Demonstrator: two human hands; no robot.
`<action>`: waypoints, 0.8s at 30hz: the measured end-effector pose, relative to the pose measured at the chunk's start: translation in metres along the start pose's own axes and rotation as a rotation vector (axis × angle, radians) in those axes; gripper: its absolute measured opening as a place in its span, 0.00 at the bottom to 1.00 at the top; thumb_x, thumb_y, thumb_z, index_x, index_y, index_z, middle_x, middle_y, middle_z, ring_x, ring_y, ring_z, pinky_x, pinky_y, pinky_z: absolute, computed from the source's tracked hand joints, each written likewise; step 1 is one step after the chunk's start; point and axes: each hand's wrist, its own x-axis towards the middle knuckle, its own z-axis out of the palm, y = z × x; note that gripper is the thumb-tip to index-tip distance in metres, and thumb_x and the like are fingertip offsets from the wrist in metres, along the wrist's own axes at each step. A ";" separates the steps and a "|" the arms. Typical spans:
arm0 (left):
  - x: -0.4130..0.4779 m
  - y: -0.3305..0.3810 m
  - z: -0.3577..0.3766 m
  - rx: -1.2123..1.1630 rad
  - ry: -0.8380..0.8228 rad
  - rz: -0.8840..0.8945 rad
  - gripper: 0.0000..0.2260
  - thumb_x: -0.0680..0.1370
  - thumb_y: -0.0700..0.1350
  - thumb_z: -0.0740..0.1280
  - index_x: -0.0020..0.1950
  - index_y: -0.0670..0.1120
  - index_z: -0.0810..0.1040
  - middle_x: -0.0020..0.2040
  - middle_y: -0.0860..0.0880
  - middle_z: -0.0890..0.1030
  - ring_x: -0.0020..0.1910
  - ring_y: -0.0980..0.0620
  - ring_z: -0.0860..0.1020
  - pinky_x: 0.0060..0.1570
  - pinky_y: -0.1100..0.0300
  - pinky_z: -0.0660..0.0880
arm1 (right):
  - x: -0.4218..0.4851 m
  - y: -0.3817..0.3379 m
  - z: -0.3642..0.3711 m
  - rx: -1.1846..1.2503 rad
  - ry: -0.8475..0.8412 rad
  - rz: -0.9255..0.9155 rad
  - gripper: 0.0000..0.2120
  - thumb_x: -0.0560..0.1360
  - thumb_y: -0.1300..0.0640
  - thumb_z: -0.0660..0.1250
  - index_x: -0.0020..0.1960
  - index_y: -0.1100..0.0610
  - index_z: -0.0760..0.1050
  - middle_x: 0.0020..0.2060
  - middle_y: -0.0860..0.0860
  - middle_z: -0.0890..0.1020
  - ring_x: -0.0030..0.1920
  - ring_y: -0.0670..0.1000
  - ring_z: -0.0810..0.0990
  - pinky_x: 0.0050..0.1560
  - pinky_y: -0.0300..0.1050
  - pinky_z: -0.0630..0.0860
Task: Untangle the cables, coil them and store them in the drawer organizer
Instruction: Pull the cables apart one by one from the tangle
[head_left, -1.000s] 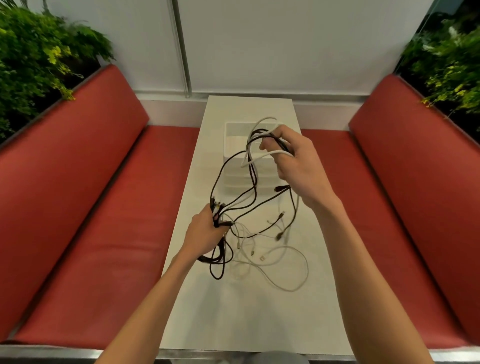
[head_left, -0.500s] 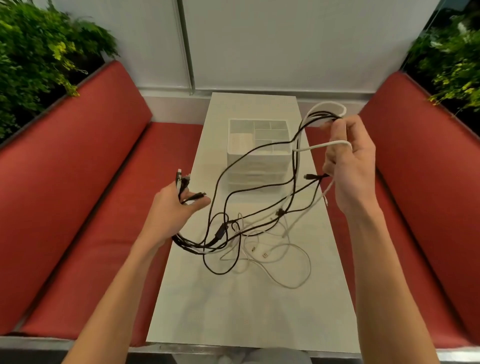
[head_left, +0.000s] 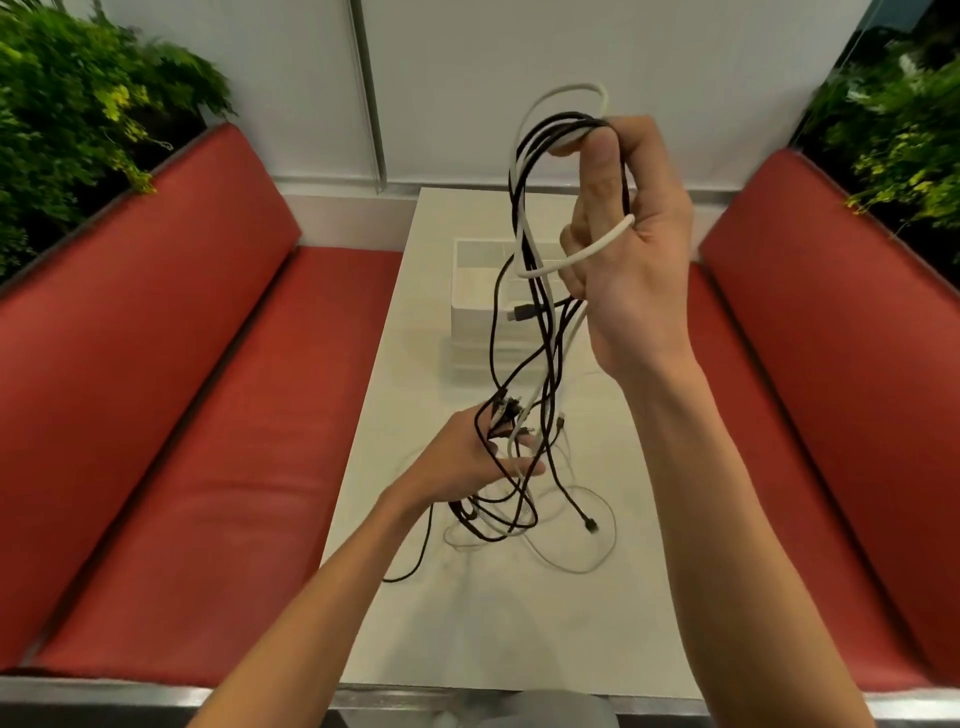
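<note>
Red benches (head_left: 208, 415), white table (head_left: 493, 623), plants (head_left: 78, 130), maybe ferns

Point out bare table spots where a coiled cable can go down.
Bare: the near end of the table, between the loose cables and the near edge; also the strip behind the drawer organizer. Crowded: mid-table, under the left hand.

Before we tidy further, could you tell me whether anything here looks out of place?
Only the cables: black and white, tangled together, hanging from the raised right hand to the left hand, loops sprawled on the table.
</note>
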 end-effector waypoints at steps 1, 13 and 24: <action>0.002 0.001 0.001 -0.006 0.024 0.019 0.14 0.76 0.49 0.80 0.51 0.45 0.77 0.45 0.52 0.86 0.46 0.63 0.83 0.46 0.60 0.76 | 0.001 -0.003 0.000 -0.024 -0.004 -0.024 0.10 0.90 0.52 0.59 0.55 0.52 0.77 0.30 0.41 0.66 0.28 0.48 0.60 0.30 0.46 0.60; -0.043 0.044 -0.056 0.051 -0.039 0.094 0.14 0.82 0.47 0.72 0.55 0.35 0.81 0.44 0.66 0.84 0.50 0.61 0.82 0.50 0.62 0.74 | -0.039 0.004 -0.050 -0.520 0.125 -0.026 0.10 0.86 0.51 0.68 0.58 0.56 0.82 0.45 0.44 0.84 0.43 0.50 0.81 0.45 0.47 0.77; -0.116 -0.008 -0.085 0.196 0.193 -0.022 0.05 0.83 0.48 0.70 0.49 0.52 0.85 0.42 0.58 0.82 0.39 0.53 0.79 0.42 0.55 0.75 | -0.138 0.074 -0.100 -0.690 -0.170 0.386 0.11 0.78 0.57 0.78 0.54 0.44 0.81 0.41 0.31 0.82 0.42 0.35 0.79 0.42 0.34 0.73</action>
